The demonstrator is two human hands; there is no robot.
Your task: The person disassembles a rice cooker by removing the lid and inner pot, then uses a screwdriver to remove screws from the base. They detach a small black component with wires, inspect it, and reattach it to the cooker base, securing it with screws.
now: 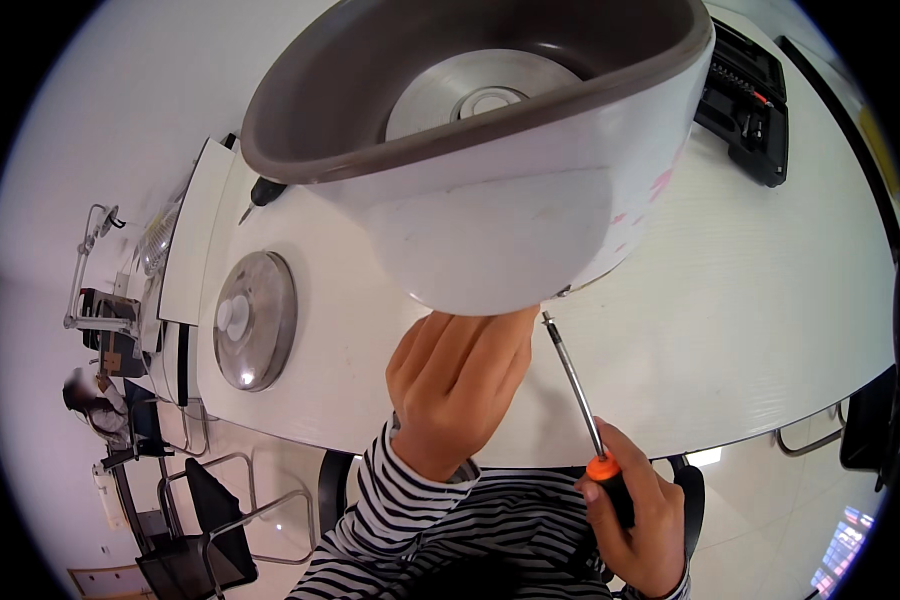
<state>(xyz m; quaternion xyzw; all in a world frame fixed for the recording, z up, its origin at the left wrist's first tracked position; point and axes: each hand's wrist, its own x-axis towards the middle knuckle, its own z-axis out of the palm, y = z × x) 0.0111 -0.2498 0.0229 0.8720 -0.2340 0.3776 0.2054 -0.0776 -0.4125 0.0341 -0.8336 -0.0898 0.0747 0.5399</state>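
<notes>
A white rice-cooker body with a grey-brown interior and metal heating plate fills the upper middle, tipped toward me. My left hand is closed under its near bottom edge, fingertips hidden by it. My right hand grips an orange-and-black screwdriver pointing up toward that edge; its tip, with a small metal piece too tiny to identify, is just short of the body. A round metal lid with a pale knob lies to the left on the white table.
The white table also holds a black tool case at back right and another dark screwdriver behind the body. At far left are a lamp, black chairs and a seated person.
</notes>
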